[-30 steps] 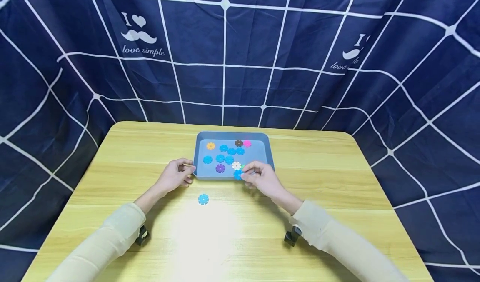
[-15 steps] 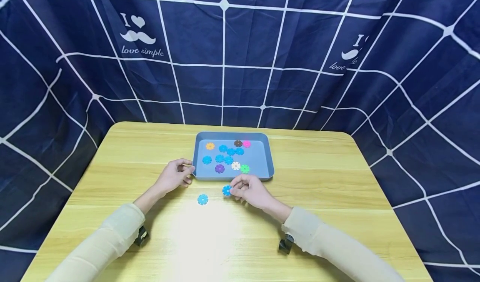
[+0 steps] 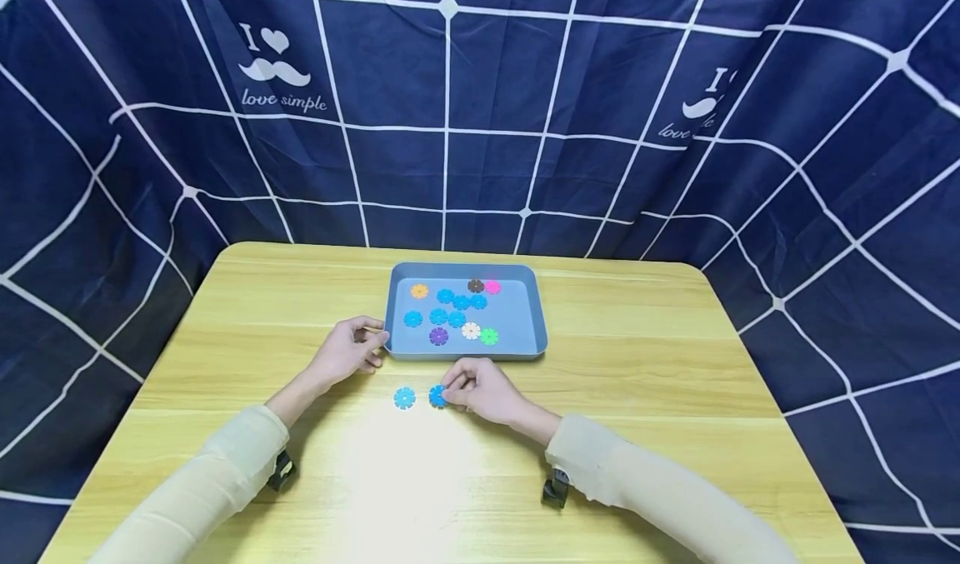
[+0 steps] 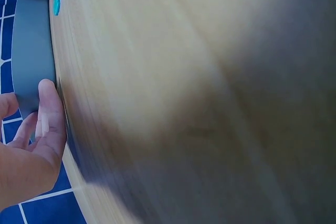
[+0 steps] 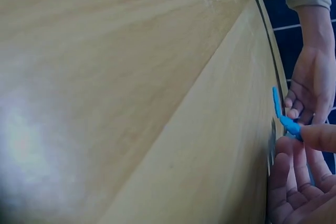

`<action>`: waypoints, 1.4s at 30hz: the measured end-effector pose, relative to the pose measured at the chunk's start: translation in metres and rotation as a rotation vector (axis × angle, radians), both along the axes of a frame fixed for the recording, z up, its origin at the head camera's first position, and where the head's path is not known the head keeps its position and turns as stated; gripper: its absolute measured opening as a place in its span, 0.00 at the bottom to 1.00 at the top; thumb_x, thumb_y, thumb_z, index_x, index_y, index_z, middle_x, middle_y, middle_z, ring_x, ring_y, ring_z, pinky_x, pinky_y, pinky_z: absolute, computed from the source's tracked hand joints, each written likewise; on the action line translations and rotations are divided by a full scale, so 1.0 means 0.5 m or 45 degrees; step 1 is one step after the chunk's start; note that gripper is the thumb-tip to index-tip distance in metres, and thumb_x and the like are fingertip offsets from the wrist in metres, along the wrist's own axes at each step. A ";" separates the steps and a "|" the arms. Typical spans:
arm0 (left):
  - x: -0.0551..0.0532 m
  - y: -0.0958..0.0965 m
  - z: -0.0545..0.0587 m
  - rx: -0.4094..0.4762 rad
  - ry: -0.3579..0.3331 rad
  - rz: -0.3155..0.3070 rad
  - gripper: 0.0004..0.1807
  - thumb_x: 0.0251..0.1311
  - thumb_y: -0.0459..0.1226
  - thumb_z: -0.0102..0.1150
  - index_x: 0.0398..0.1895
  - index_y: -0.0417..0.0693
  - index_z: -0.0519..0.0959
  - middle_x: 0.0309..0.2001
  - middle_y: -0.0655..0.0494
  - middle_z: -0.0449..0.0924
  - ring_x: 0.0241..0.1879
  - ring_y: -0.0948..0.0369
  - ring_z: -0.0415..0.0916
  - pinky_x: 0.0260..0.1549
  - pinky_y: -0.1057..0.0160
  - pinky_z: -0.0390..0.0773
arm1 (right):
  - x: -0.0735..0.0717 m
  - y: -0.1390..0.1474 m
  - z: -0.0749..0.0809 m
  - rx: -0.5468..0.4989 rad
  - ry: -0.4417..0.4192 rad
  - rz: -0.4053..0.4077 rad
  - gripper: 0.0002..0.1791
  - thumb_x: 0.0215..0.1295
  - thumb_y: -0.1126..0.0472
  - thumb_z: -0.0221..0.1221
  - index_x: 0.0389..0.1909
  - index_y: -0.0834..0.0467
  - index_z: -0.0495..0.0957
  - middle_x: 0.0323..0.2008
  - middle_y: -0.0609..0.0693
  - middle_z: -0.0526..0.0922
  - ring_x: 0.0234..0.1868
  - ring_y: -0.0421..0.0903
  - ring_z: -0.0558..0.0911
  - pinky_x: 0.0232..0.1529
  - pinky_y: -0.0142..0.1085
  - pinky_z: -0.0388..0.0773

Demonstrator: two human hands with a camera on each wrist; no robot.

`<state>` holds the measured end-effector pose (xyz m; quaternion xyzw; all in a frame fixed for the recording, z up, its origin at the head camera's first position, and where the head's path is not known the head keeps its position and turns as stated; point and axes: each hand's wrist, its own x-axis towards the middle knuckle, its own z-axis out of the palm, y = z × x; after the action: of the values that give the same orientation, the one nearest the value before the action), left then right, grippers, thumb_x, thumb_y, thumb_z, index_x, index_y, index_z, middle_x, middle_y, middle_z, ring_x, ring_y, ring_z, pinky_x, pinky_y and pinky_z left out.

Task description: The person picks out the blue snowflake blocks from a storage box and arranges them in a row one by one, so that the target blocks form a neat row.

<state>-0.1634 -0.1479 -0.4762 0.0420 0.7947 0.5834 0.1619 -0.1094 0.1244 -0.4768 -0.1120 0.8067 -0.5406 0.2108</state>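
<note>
My right hand [image 3: 483,391] pinches a blue flower-shaped plastic disc [image 3: 437,396] between thumb and fingers, close over the table in front of the tray. Just left of it, another blue notched disc [image 3: 404,398] lies flat on the wood. My left hand [image 3: 351,351] grips the near left corner of the shallow grey-blue tray [image 3: 542,331], thumb at the rim and fingers along the outer wall. In the right wrist view the held disc [image 5: 290,126] shows edge-on by the thumb. The tray wall [image 4: 32,40] rises beside the left fingers in the left wrist view.
Inside the tray lie several blue discs [image 3: 461,302] plus orange [image 3: 419,291], brown [image 3: 476,286], pink [image 3: 492,287], purple [image 3: 438,336], cream [image 3: 471,331] and green [image 3: 489,336] ones. Dark blue grid-patterned cloth [image 3: 390,72] hangs behind and beside the wooden table [image 3: 637,339].
My right hand has carried the blue disc out over the tray's near edge, toward me and leftward, next to the loose disc. The green disc has come into full view. My left hand stays put.
</note>
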 end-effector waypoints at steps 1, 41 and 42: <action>0.000 0.000 0.001 0.000 -0.002 0.003 0.23 0.78 0.35 0.56 0.68 0.26 0.71 0.42 0.40 0.85 0.28 0.63 0.85 0.31 0.64 0.92 | -0.001 -0.003 0.000 0.007 0.003 0.004 0.07 0.67 0.71 0.67 0.43 0.68 0.82 0.33 0.57 0.86 0.26 0.41 0.80 0.28 0.27 0.83; 0.010 0.005 0.012 0.010 -0.003 0.000 0.24 0.78 0.35 0.56 0.68 0.26 0.71 0.43 0.37 0.85 0.28 0.62 0.85 0.31 0.63 0.92 | -0.021 -0.025 0.008 0.382 0.160 0.100 0.02 0.69 0.62 0.68 0.40 0.55 0.85 0.28 0.45 0.83 0.23 0.39 0.79 0.30 0.29 0.80; 0.010 0.006 0.012 0.011 -0.004 0.002 0.23 0.78 0.35 0.56 0.67 0.26 0.71 0.43 0.37 0.85 0.28 0.62 0.85 0.31 0.63 0.92 | -0.021 -0.022 0.009 0.369 0.153 0.104 0.02 0.69 0.62 0.68 0.40 0.55 0.85 0.28 0.45 0.83 0.24 0.39 0.79 0.30 0.29 0.80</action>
<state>-0.1584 -0.1450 -0.4701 0.0411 0.7920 0.5871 0.1625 -0.1200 0.1134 -0.4722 -0.1453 0.8821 -0.4020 0.1981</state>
